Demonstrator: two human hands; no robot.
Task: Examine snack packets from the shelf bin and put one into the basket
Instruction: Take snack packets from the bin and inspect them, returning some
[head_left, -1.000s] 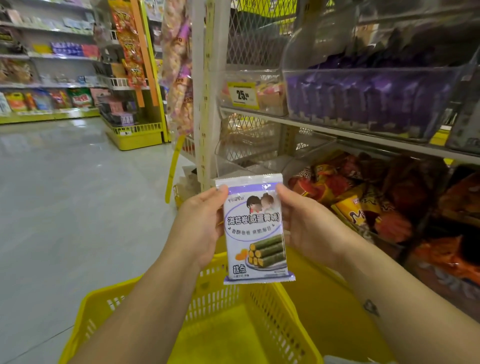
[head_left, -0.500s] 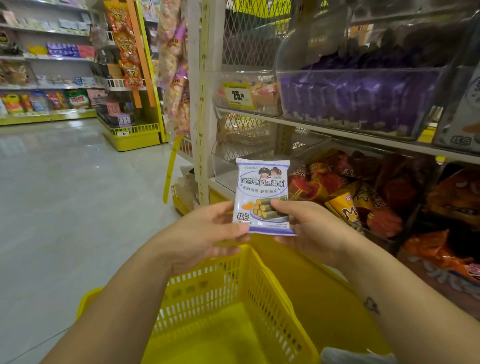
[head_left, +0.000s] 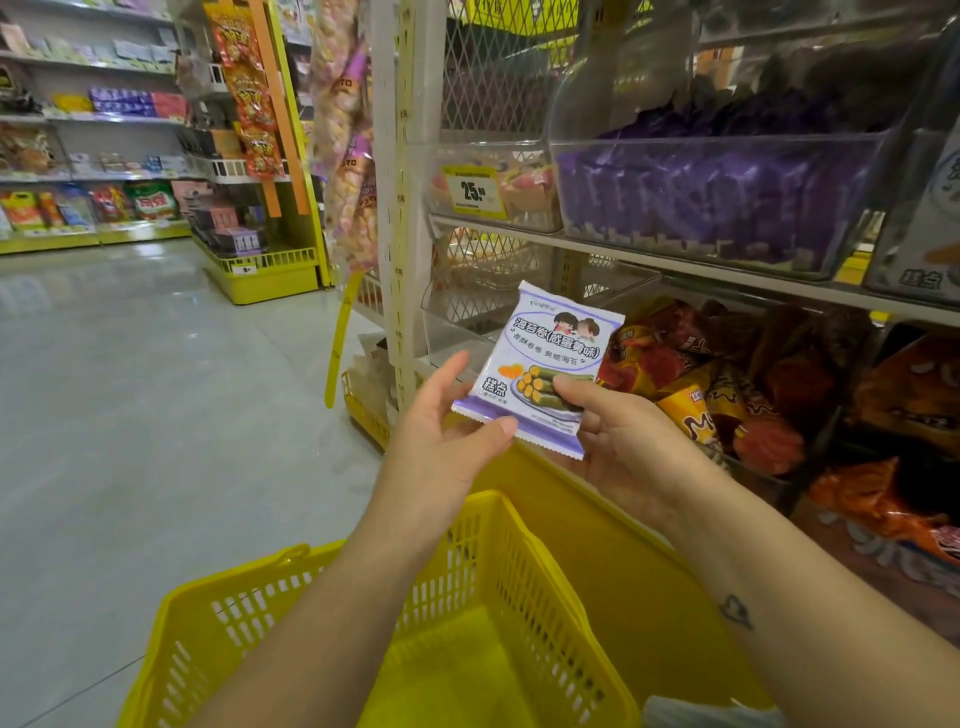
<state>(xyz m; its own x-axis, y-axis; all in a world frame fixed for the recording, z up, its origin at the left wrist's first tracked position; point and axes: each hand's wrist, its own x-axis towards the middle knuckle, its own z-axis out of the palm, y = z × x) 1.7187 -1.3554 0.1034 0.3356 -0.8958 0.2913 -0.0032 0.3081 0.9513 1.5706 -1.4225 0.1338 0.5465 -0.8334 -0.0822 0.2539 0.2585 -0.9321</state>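
Two hands on snack packet (head_left: 550, 358) labelled 糕点; right hand (head_left: 623, 452) pinches it; left hand (head_left: 441, 441) touches it, fingers (head_left: 451, 373) straight.

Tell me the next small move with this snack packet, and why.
Probably lower the white-and-purple plastic snack packet into the yellow plastic mesh basket and let go. The right hand pinches its lower edge, the left hand only touches a corner, and the basket sits open below both hands.

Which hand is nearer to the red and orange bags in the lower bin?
Right. The right hand grips the snack packet just beside the red and orange bags; the left hand is on the packet's far side, farther from them.
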